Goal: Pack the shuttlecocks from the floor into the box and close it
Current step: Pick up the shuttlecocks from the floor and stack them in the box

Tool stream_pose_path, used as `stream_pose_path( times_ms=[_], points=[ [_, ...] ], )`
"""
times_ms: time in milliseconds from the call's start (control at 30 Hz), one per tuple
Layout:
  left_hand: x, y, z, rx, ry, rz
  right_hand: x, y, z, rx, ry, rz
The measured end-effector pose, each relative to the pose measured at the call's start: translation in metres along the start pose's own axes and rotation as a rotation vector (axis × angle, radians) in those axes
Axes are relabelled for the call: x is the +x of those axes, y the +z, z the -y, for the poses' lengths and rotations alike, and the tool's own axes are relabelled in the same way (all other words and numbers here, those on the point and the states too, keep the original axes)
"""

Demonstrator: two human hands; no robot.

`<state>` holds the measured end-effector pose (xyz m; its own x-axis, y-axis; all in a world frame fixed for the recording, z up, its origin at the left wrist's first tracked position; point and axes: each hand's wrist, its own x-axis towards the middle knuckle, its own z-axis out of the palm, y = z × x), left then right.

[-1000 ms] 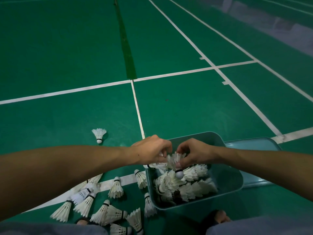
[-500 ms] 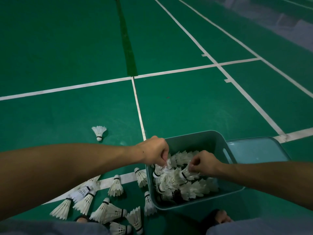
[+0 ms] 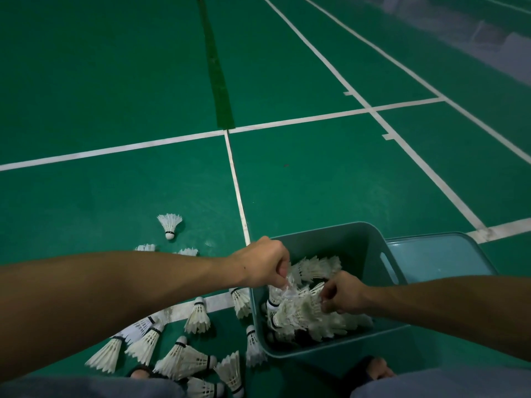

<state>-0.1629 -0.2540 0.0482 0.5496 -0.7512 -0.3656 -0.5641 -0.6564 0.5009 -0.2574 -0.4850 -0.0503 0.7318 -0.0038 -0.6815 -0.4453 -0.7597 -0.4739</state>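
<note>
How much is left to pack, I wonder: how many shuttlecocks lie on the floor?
About 12 shuttlecocks: one alone beyond, two peeking above the left forearm at and, two against the box's left wall, seven clustered below the forearm. The arm may hide more.

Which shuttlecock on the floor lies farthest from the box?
The lone shuttlecock, left of the white centre line and beyond the left forearm. It lies apart, cork toward the camera, while the others cluster near the box.
</note>
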Motion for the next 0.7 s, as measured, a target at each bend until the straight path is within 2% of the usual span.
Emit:
stream_pose_path(
  times_ms=[67,133,200,267,367,567,633,700],
  points=[
    [0.000,-0.001,0.000,-0.004,-0.001,-0.003,-0.002,-0.010,0.006,-0.009,0.011,0.049],
    [-0.001,-0.002,0.002,-0.015,-0.009,-0.018,-0.004,-0.024,0.014,-0.125,-0.028,0.072],
    [-0.001,-0.003,0.004,-0.033,-0.029,-0.037,-0.011,-0.038,0.028,-0.260,-0.146,-0.036],
    [-0.001,-0.004,0.005,-0.054,-0.057,-0.050,-0.023,-0.048,0.045,-0.220,-0.327,-0.162],
    [0.005,-0.004,0.004,-0.113,-0.130,-0.066,-0.041,-0.049,0.067,-0.200,-0.525,-0.125],
    [0.010,-0.001,-0.016,-0.465,-0.270,-0.071,-0.041,-0.041,0.059,-0.293,-0.551,-0.160],
    [0.013,0.000,-0.020,-0.518,-0.281,-0.095,-0.039,-0.047,0.051,-0.311,-0.538,-0.185],
    [0.017,0.002,-0.021,-0.459,-0.264,-0.102,-0.037,-0.055,0.042,-0.286,-0.484,-0.268]
  ],
)
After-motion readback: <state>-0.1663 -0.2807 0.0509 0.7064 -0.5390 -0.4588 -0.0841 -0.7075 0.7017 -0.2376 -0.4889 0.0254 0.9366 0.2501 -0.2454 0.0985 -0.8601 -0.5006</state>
